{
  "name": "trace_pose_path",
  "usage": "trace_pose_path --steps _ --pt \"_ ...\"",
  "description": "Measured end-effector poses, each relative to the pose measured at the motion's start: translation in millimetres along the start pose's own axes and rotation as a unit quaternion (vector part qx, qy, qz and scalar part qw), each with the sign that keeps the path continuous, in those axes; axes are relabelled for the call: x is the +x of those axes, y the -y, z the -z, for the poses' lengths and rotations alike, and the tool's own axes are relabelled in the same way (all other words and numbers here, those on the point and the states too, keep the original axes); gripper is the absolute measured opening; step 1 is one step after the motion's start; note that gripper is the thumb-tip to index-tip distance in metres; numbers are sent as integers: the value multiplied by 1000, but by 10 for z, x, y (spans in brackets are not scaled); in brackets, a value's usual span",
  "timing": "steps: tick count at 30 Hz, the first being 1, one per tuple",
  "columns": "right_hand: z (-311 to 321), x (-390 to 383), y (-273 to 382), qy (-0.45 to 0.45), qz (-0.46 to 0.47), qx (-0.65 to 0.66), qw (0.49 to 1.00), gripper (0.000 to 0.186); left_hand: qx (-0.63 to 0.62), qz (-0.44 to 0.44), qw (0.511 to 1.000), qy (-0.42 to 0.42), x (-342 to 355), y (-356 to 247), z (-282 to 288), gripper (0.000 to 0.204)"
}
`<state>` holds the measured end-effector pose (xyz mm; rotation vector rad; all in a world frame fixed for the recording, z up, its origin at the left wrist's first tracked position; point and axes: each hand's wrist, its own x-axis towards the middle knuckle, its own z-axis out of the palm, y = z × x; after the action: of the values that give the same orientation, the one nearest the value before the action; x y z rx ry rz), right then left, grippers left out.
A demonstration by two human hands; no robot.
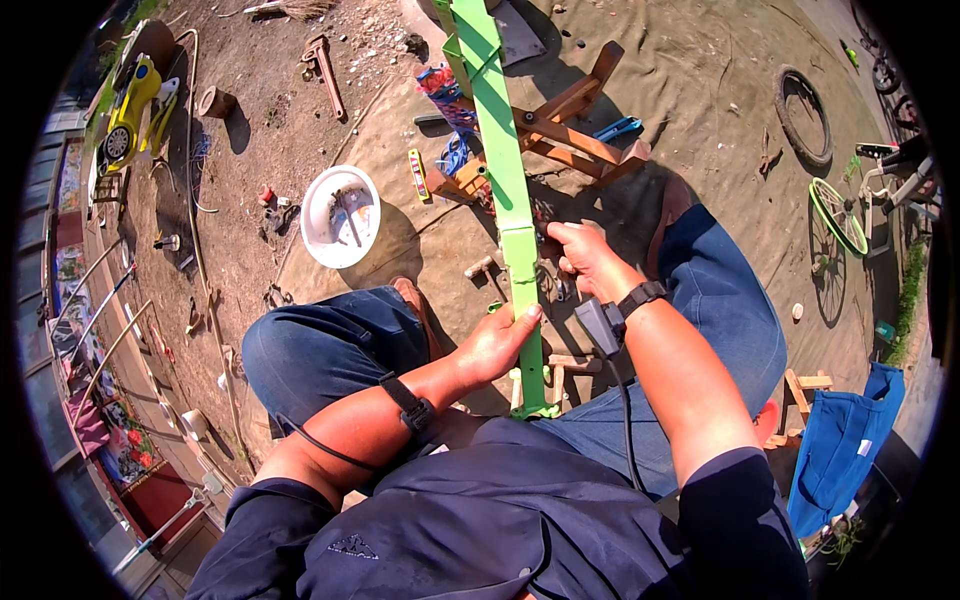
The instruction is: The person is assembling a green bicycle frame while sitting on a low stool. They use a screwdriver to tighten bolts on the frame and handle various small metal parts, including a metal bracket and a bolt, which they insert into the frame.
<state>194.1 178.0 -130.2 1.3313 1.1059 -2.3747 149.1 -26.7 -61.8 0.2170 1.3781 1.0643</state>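
The green bar (492, 130) runs lengthwise between the 2 knees, its near end close to the lap and its far end beyond the wooden frame (570, 130). The left hand (496, 342) grasps it near the lap, thumb on the upper face, fingers mostly hidden. The right hand (588, 255) is curled just right of the bar; I cannot tell whether it holds anything.

The bar looks like painted metal: probably stiff, fairly heavy, hard to break, its smooth faces perhaps slippery in a sweaty palm. Its length likely makes it swing, so 2 well-spaced holds along the edges should steady it best.
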Motion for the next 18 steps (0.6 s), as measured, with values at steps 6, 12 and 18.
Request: trace_pose_path --steps 6,12,18 --pt "-174 -69 85 -11 50 0 999 9 -9 4 1000 -1 -15 -14 2 45" --pt "21 55 -40 -5 -7 -10 1000 9 8 3 1000 4 7 -11 8 44" --pt "-129 -30 65 -4 54 -12 998 8 5 7 1000 1 -3 -7 15 46"
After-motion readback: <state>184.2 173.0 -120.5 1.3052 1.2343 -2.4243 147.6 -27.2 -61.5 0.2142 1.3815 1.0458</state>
